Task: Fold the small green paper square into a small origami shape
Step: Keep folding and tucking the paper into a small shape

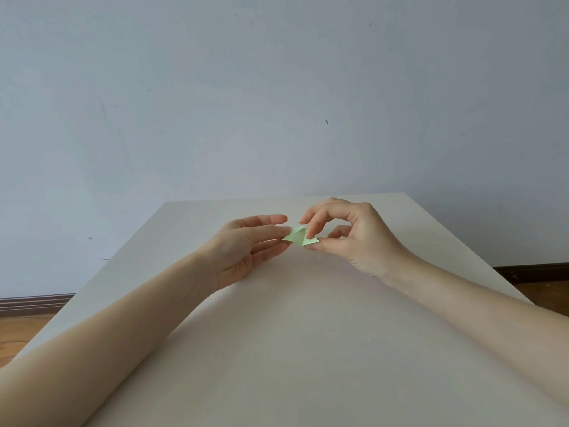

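Note:
The small green paper [298, 236] is folded into a small pointed, roughly triangular shape and is held just above the white table [292, 334], towards its far end. My left hand [246, 245] pinches its left end between thumb and fingers, palm turned up. My right hand [348, 235] arches over from the right; its thumb presses the right corner from below and its index fingertip rests on the top flap. Part of the paper is hidden behind my fingertips.
The table's far edge [286, 200] runs just behind my hands, against a pale grey wall [277, 103]. Wooden floor [18, 337] and dark skirting show past the table's left and right edges.

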`<move>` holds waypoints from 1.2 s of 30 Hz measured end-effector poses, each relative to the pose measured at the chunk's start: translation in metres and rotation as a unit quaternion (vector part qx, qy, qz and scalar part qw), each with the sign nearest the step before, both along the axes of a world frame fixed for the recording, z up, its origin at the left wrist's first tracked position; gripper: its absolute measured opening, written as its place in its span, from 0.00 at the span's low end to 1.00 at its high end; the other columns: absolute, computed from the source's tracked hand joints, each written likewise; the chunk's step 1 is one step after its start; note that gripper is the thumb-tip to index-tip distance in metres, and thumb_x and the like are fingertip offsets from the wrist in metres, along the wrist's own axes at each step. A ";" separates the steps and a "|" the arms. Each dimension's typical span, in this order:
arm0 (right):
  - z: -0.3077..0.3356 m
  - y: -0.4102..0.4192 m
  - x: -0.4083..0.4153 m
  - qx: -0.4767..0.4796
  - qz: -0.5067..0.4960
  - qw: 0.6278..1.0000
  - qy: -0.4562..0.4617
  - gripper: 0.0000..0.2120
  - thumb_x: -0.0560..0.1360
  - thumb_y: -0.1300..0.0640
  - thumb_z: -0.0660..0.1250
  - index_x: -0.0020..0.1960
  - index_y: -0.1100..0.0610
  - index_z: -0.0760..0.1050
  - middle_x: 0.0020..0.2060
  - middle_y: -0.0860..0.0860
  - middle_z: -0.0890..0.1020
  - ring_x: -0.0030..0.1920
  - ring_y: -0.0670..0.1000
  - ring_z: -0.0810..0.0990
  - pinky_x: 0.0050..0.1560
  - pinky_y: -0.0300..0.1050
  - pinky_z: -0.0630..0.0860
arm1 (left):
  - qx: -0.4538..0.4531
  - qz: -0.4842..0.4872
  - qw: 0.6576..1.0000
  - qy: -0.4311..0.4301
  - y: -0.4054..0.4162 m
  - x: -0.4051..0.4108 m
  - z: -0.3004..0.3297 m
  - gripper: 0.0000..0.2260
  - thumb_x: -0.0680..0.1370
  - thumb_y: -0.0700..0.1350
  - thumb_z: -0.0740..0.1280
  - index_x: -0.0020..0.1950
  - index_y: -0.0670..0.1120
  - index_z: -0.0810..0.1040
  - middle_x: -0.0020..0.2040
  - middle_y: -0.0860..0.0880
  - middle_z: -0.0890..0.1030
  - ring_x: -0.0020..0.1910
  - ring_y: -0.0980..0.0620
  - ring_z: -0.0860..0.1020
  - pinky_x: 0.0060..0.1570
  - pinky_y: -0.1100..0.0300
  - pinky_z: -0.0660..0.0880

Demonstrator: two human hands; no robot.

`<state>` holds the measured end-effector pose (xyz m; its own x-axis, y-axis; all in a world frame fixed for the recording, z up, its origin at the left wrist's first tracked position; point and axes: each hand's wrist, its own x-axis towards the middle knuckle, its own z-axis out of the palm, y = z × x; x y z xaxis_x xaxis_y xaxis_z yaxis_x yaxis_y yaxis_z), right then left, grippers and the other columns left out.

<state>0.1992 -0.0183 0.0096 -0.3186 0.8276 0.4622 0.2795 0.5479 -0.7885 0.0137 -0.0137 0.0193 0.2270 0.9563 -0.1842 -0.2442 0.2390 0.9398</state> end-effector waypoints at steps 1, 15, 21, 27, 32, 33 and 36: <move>0.000 0.000 0.000 -0.004 -0.001 1.000 0.004 0.06 0.67 0.65 0.74 0.35 0.59 0.78 0.44 0.46 0.82 0.48 0.53 0.79 0.40 0.43 0.73 | 0.006 0.001 1.000 0.008 0.000 0.000 0.000 0.09 0.73 0.34 0.68 0.52 0.41 0.79 0.42 0.45 0.85 0.37 0.54 0.84 0.35 0.67 0.78; 0.001 0.000 0.002 -0.012 0.014 1.000 0.005 0.06 0.66 0.67 0.74 0.38 0.58 0.80 0.39 0.51 0.84 0.42 0.50 0.80 0.39 0.38 0.74 | 0.038 0.008 0.998 0.046 -0.002 0.001 -0.002 0.09 0.71 0.33 0.70 0.50 0.41 0.79 0.45 0.43 0.82 0.38 0.55 0.83 0.38 0.68 0.78; -0.002 0.000 0.001 0.023 0.011 0.998 -0.055 0.09 0.66 0.65 0.75 0.39 0.52 0.83 0.39 0.51 0.81 0.41 0.50 0.77 0.41 0.46 0.75 | 0.036 -0.003 0.997 0.063 -0.003 0.001 -0.001 0.09 0.71 0.33 0.69 0.50 0.40 0.78 0.41 0.45 0.84 0.37 0.55 0.83 0.38 0.68 0.78; -0.002 0.001 0.001 0.033 0.010 0.998 -0.051 0.10 0.66 0.64 0.75 0.35 0.51 0.81 0.40 0.52 0.81 0.43 0.52 0.78 0.41 0.50 0.76 | 0.049 -0.003 0.995 0.088 -0.005 0.002 0.000 0.10 0.71 0.33 0.71 0.50 0.41 0.79 0.41 0.45 0.84 0.37 0.55 0.83 0.37 0.68 0.78; -0.003 0.002 0.000 0.026 0.019 0.998 -0.051 0.10 0.66 0.65 0.75 0.36 0.50 0.81 0.42 0.47 0.82 0.45 0.51 0.78 0.41 0.50 0.76 | 0.071 0.009 0.989 0.129 -0.005 0.002 0.000 0.09 0.70 0.34 0.72 0.47 0.43 0.80 0.42 0.44 0.84 0.37 0.54 0.83 0.38 0.67 0.78; -0.004 0.002 0.001 0.025 0.018 0.998 -0.054 0.09 0.66 0.65 0.75 0.37 0.51 0.81 0.42 0.47 0.82 0.45 0.50 0.78 0.41 0.50 0.76 | 0.071 0.007 0.989 0.129 -0.006 0.002 0.000 0.09 0.70 0.34 0.72 0.47 0.43 0.80 0.42 0.44 0.84 0.37 0.54 0.83 0.38 0.67 0.78; -0.004 0.004 0.002 0.021 0.019 0.998 -0.064 0.06 0.67 0.62 0.75 0.40 0.52 0.82 0.43 0.47 0.81 0.43 0.48 0.77 0.40 0.47 0.75 | 0.063 -0.008 0.991 0.118 -0.006 0.002 0.000 0.08 0.70 0.33 0.71 0.47 0.42 0.79 0.39 0.45 0.83 0.36 0.55 0.82 0.37 0.67 0.78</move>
<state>0.2009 -0.0143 0.0056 -0.4073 0.7944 0.4506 0.3545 0.5922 -0.7237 0.0153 -0.0198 0.0196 0.2074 0.9716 -0.1137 -0.0105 0.1184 0.9929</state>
